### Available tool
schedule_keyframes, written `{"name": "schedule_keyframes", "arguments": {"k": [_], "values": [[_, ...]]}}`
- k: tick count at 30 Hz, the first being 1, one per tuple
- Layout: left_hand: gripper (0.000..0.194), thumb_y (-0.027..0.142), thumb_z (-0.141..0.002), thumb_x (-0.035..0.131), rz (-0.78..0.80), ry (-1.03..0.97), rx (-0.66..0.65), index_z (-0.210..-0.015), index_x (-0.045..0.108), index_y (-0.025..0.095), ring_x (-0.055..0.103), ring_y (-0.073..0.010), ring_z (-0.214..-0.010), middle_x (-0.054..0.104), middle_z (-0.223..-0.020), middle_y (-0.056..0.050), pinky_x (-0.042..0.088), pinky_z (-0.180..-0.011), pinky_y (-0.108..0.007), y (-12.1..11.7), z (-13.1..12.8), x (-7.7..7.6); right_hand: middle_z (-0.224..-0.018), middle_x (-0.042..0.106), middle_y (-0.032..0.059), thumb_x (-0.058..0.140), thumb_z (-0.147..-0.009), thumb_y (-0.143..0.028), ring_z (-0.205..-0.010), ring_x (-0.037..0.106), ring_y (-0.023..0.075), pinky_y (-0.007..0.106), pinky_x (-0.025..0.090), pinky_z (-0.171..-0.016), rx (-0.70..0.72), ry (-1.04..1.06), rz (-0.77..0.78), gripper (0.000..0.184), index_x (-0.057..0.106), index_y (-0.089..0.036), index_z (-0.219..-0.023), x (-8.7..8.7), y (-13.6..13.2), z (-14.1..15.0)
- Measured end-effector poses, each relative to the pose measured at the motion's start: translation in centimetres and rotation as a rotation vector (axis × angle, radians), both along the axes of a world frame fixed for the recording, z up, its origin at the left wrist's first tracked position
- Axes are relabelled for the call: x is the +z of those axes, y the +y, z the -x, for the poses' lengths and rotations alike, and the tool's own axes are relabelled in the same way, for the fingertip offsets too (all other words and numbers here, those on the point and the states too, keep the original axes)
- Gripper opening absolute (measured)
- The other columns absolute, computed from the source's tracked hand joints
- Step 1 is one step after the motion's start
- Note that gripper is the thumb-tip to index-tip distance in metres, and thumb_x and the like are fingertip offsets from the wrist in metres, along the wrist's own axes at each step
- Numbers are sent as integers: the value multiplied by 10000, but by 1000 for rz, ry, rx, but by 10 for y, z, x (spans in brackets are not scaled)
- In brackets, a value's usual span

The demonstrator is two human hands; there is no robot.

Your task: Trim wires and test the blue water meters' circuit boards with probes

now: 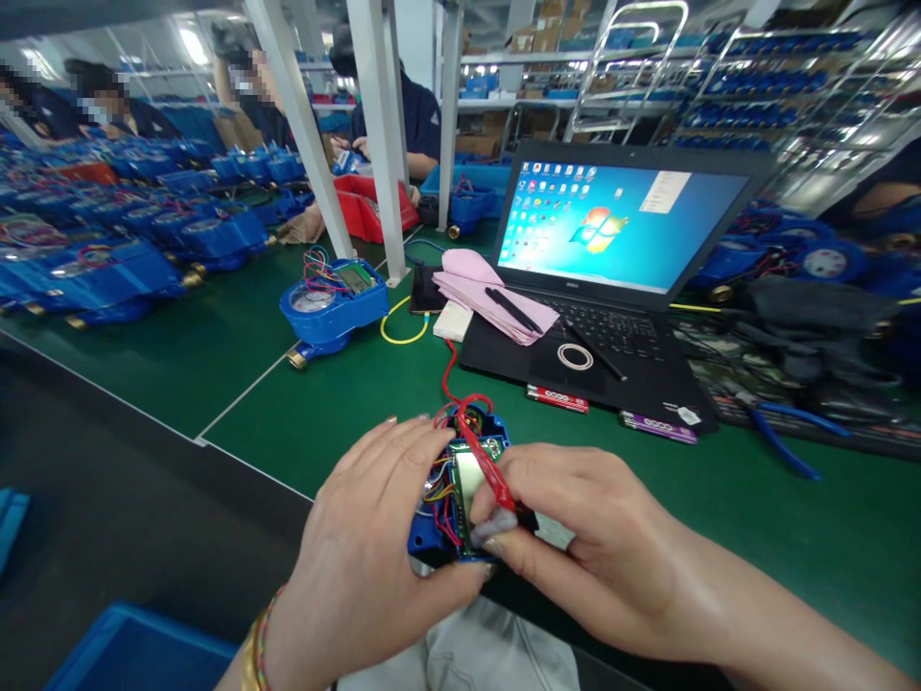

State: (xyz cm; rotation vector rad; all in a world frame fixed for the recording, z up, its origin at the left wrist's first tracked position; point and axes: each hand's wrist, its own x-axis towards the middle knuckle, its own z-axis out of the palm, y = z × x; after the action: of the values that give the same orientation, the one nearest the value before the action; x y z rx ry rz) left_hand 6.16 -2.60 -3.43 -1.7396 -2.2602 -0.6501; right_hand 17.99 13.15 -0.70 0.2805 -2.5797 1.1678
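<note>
At the table's near edge, a blue water meter (432, 539) faces up, showing a circuit board with a pale display (470, 477) and thin coloured wires. My left hand (378, 509) is wrapped around its left side, thumb along the near edge. My right hand (582, 537) is closed on the end of a red cable (481, 456), pinched over the board's right side. A greyish piece (495, 526) shows between thumb and fingers; its kind is unclear. The cable's tip is hidden. The cable runs back toward a small white box (453, 321).
A laptop (576, 297) stands open behind my hands, with pink cloth (496, 297), pens and a tape ring (575, 357) on it. Another blue meter (335, 307) sits left of it. Blue-handled pliers (784, 446) lie at right. Many meters fill the far left; several people work behind.
</note>
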Motion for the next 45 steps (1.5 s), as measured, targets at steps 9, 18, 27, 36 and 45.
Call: {"name": "schedule_keyframes", "arguments": {"k": [9,18,27,36,45], "values": [[633,367,-650,594,-16,2,-5,-1229,451,153,541,-247,-1137,582,-1223,-96,437,-1026,-462,0,0,-1,-720,574,22,459,-868,-99,-655,495,128,259,372,-618,8,-32,34,104,539,-152,-829,0,-1,2],[642,358,-644,600,-17,30,-14,-1229,447,143,550,-262,-1131,581,-1227,-110,452,-1009,-482,0,1,-1,-724,569,32,462,-857,-87,-653,464,129,254,363,-611,17,-30,9,105,546,-138,-817,2,-2,1],[650,368,-641,614,-18,38,-19,-1227,442,146,561,-268,-1116,588,-1218,-115,467,-993,-485,1,2,-1,-713,553,26,455,-868,-107,-647,454,126,250,351,-605,9,-27,10,118,539,-140,-791,0,-1,2],[654,353,-607,606,-33,105,-33,-1206,446,143,611,-280,-1049,625,-1163,-128,521,-920,-493,3,2,3,-714,512,-6,469,-825,-71,-650,423,114,237,334,-613,8,-41,20,105,499,-160,-779,-1,-2,2],[676,363,-578,595,-30,215,-26,-1195,429,143,639,-289,-1001,644,-1131,-143,567,-841,-476,3,4,5,-692,520,-8,467,-814,-84,-627,410,103,218,329,-588,-14,23,-6,112,497,-160,-738,2,-3,3]]}}
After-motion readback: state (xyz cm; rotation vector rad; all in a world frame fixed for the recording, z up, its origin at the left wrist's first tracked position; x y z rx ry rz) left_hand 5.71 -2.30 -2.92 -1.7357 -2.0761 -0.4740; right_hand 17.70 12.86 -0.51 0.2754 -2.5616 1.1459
